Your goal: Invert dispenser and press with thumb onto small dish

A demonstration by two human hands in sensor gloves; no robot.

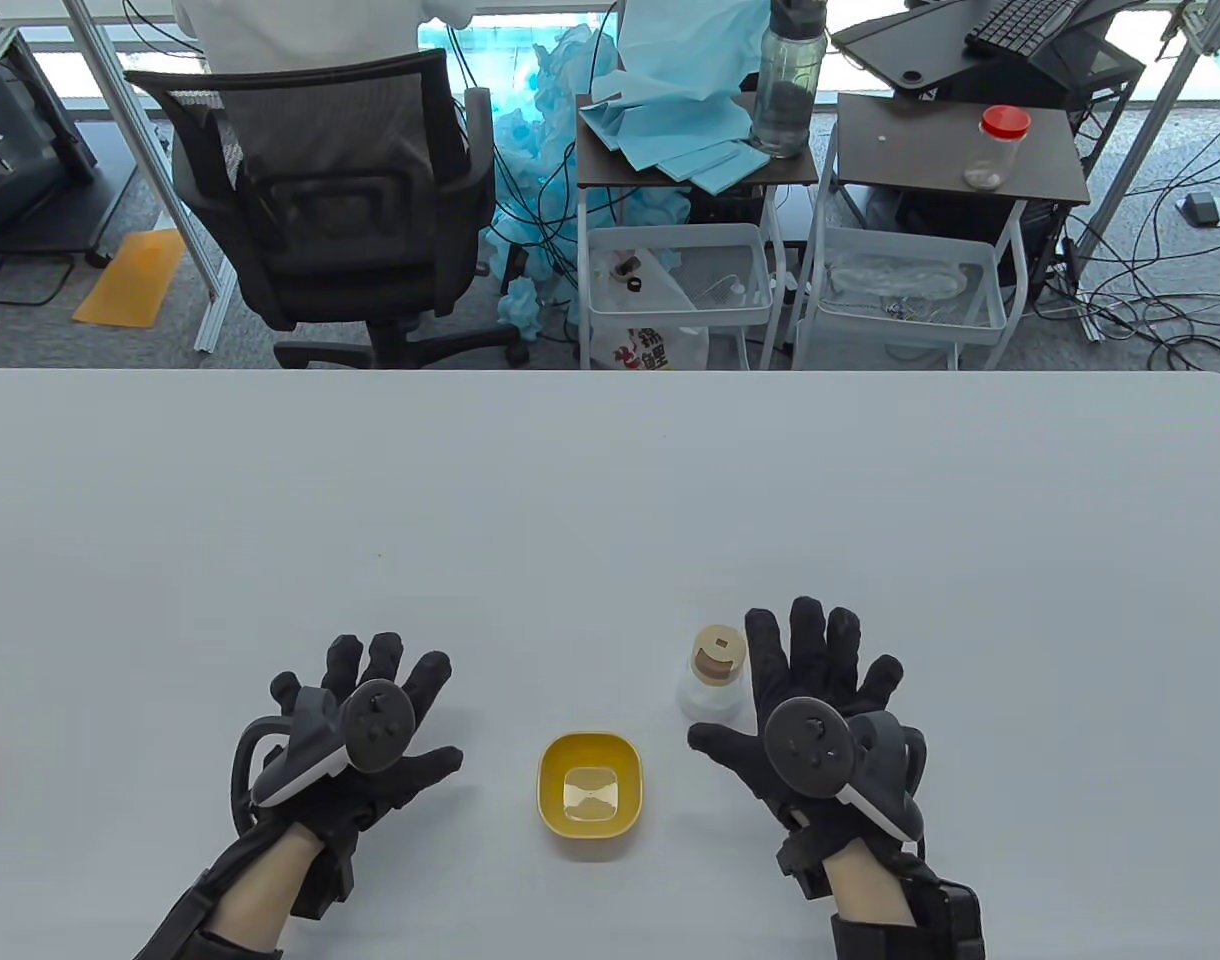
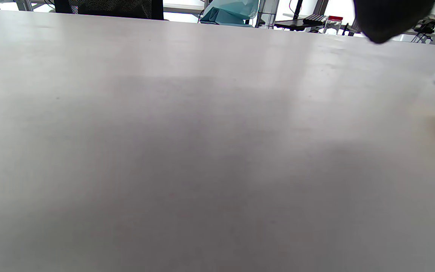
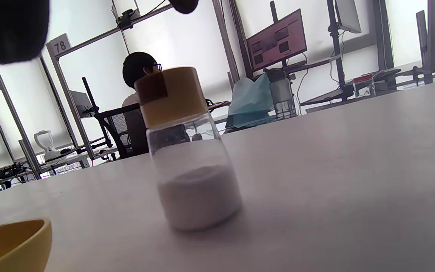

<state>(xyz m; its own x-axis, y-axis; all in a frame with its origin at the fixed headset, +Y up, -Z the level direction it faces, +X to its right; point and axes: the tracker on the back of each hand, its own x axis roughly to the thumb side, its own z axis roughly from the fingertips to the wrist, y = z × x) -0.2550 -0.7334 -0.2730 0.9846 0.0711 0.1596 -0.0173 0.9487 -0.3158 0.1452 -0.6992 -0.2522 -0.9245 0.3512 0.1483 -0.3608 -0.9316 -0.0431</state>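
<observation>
Left hand (image 1: 355,745) lies flat on the white table (image 1: 610,480), fingers spread wide, holding nothing, at 9 o'clock of the yellow dish (image 1: 590,796). The dish appears to hold nothing but a glare patch, though that is hard to confirm. The dispenser (image 1: 713,676), clear with a tan press cap, stands upright at 1 o'clock of the dish, about a third full of white powder. Right hand (image 1: 820,720) rests splayed just beside it, gripping nothing. Risk: inverting off-centre would spill powder on the table.

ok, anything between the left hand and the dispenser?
Yes, in the table view the yellow dish sits between the left hand and the dispenser; otherwise bare table.
</observation>
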